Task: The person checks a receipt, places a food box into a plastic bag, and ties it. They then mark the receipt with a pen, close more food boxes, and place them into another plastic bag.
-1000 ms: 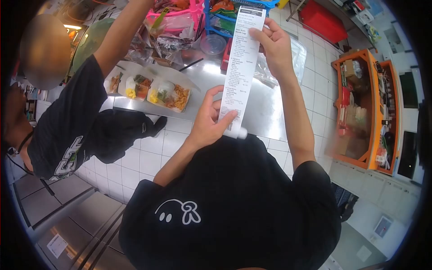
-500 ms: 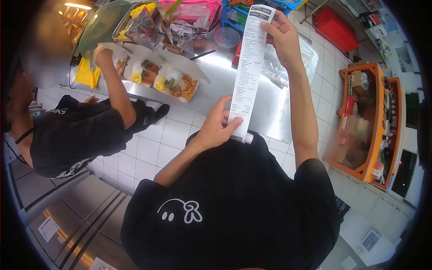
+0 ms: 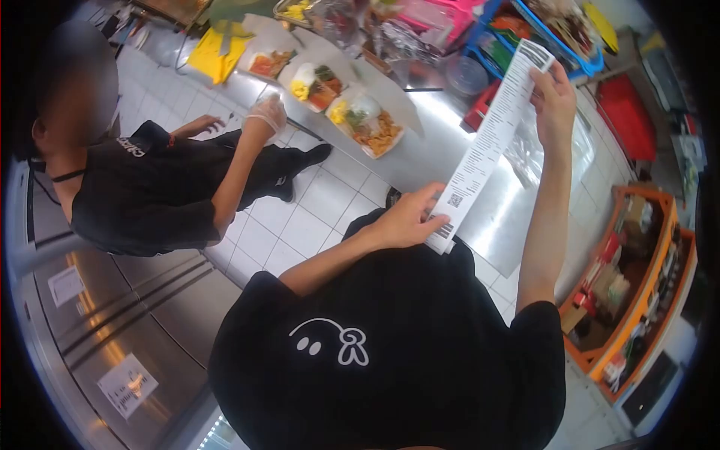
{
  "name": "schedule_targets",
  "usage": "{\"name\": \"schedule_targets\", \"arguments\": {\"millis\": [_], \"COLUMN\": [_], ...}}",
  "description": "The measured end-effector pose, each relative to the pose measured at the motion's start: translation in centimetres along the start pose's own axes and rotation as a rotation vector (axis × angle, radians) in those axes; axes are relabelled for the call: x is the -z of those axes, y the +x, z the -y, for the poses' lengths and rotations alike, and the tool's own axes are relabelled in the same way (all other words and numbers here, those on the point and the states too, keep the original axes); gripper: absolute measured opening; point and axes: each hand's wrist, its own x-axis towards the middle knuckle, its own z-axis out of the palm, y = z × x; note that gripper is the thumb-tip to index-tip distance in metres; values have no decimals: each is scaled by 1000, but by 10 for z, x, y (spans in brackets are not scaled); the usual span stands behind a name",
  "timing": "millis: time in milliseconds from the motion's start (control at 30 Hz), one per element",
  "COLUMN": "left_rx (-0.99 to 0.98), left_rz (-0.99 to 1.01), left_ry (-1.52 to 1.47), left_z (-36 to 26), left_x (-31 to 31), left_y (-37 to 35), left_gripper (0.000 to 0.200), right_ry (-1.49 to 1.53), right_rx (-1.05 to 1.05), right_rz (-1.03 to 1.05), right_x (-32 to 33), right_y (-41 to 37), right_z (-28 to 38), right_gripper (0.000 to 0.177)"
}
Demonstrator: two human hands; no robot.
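Observation:
A long printed paper receipt [image 3: 484, 150] is stretched at a slant between my two hands. My left hand [image 3: 409, 217] pinches its lower end, close to a printed QR code. At the top end, my right hand [image 3: 553, 101] has it between thumb and fingers. The small print is too blurred to read. Beyond the receipt, several open paper food boxes stand in a row on the steel counter [image 3: 431, 112]. The nearest food box [image 3: 366, 126] holds rice, yellow pieces and fried orange-brown pieces.
A co-worker [image 3: 150, 172] stands at the left, one hand in a clear glove. A blue basket [image 3: 574, 64] with packets and a yellow cloth [image 3: 217, 52] lie on the counter. An orange shelf [image 3: 607, 345] stands at the right, steel cabinets [image 3: 150, 300] at the left.
My view has turned, so the counter and receipt sit further right. The receipt's QR-code end now shows by my left hand. The co-worker's gloved hand has drawn back from the boxes.

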Motion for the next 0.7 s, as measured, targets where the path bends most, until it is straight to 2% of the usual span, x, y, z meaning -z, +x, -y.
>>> {"name": "schedule_targets", "arguments": {"millis": [267, 367, 433, 467, 533, 700], "left_rx": [43, 38, 72, 74, 167, 359], "left_rz": [-42, -88, -91, -93, -25, -4], "left_ry": [56, 36, 89, 78, 568, 748], "left_z": [25, 70, 113, 131, 163, 213], "left_x": [16, 21, 29, 31, 42, 35], "left_y": [0, 11, 24, 26, 31, 19], "left_gripper": [40, 37, 35, 35, 35, 35], "right_ry": [81, 51, -210, -248, -287, -262], "right_rx": [11, 32, 90, 8, -74, -243], "right_rz": [42, 60, 15, 18, 17, 108], "right_x": [-20, -19, -18, -14, -7, -6], "right_y": [26, 40, 49, 47, 45, 25], "right_z": [-12, -36, -73, -93, -137, -226], "right_gripper": [34, 32, 29, 28, 27, 27]}}
